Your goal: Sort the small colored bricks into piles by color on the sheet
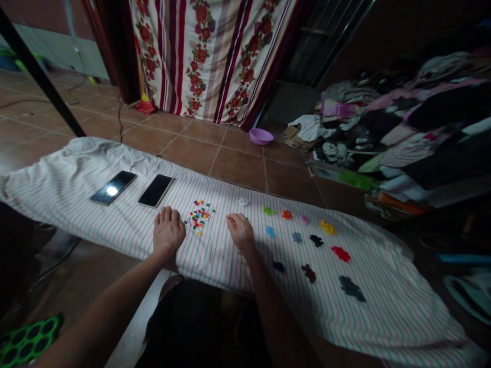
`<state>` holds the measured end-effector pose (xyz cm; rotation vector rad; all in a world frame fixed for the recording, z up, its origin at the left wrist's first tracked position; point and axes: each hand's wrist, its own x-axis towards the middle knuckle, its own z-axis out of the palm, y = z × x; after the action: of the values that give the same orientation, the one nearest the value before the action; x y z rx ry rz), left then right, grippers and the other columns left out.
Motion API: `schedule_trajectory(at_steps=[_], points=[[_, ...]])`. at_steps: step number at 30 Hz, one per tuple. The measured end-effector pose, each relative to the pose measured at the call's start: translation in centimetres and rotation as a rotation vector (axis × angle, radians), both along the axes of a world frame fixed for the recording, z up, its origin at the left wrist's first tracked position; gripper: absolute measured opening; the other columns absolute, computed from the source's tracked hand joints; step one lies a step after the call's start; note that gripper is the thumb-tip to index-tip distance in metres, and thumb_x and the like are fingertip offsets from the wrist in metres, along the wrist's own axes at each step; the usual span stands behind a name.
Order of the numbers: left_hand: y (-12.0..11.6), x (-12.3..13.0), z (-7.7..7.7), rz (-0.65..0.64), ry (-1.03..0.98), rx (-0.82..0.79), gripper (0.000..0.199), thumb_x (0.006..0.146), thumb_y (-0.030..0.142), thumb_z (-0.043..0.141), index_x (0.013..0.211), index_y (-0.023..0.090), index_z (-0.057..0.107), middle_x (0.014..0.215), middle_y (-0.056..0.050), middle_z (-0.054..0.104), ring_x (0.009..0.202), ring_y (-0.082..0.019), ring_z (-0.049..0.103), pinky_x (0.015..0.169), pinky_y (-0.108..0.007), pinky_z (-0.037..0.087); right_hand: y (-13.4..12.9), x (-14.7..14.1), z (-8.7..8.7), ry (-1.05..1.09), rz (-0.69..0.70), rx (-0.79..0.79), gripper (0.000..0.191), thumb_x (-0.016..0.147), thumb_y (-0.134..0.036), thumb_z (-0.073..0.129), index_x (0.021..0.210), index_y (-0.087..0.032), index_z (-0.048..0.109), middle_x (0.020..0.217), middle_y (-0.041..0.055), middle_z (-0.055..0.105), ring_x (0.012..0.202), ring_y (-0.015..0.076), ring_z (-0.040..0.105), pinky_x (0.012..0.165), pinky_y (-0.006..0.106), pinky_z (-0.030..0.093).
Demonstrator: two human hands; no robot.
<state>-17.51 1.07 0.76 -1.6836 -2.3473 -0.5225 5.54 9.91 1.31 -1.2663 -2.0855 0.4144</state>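
Note:
My left hand lies flat on the striped cloth, fingers out, just left of a mixed pile of small coloured pieces. To the right of that pile, my right hand is closed in a pinch above the cloth; what its fingertips hold, if anything, is too small to make out. Beyond it sits a small white heap. Further right, pieces lie grouped by colour, among them a green heap, an orange heap, a light blue heap, a yellow heap and a red heap.
Two phones, one with a bright reflection and one dark, rest on the striped cloth at the left. A purple bowl stands on the tiled floor before a flowered curtain. Piled clothes fill the right side.

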Motion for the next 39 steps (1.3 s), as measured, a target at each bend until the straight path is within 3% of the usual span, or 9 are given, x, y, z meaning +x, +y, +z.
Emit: schedule_trajectory(at_steps=[12,24,30,39], points=[[0.1,0.0,-0.3,0.007,0.053,0.004,0.038,0.09,0.027,0.036,0.115,0.008,0.058,0.133,-0.022,0.055,0.131,-0.035,0.046,0.107,-0.047,0.034,-1.1,-3.6,-1.2,-0.007,0.255,-0.013,0.028,0.092,-0.018,0.047,0.109,-0.021,0.069,0.095,0.0056,0.064,0.087,0.0157,0.062,0.081,0.027,0.05],[0.1,-0.1,-0.2,-0.008,-0.008,0.034,0.038,0.09,0.026,0.036,0.115,0.009,0.059,0.133,-0.021,0.055,0.133,-0.033,0.044,0.108,-0.048,0.033,-2.0,-6.5,-0.7,-0.165,0.244,-0.014,0.03,0.091,-0.016,0.048,0.117,-0.022,0.063,0.102,0.0063,0.065,0.093,0.0175,0.061,0.084,0.029,0.051],[0.1,-0.1,-0.3,-0.002,0.03,0.035,0.037,0.09,0.026,0.036,0.114,0.009,0.059,0.132,-0.021,0.056,0.131,-0.034,0.046,0.107,-0.048,0.034,-2.3,-6.6,-0.7,-0.159,0.298,0.016,0.017,0.093,-0.018,0.048,0.098,-0.022,0.064,0.096,0.0049,0.063,0.095,0.0172,0.059,0.085,0.029,0.049],[0.0,0.1,0.0,-0.006,0.044,0.018,0.038,0.089,0.026,0.036,0.114,0.008,0.058,0.131,-0.022,0.056,0.129,-0.035,0.047,0.106,-0.047,0.034,-2.6,-6.2,-0.4,-0.123,0.314,-0.003,0.013,0.091,-0.016,0.051,0.094,-0.021,0.063,0.095,0.0044,0.063,0.092,0.0166,0.059,0.086,0.029,0.049]])
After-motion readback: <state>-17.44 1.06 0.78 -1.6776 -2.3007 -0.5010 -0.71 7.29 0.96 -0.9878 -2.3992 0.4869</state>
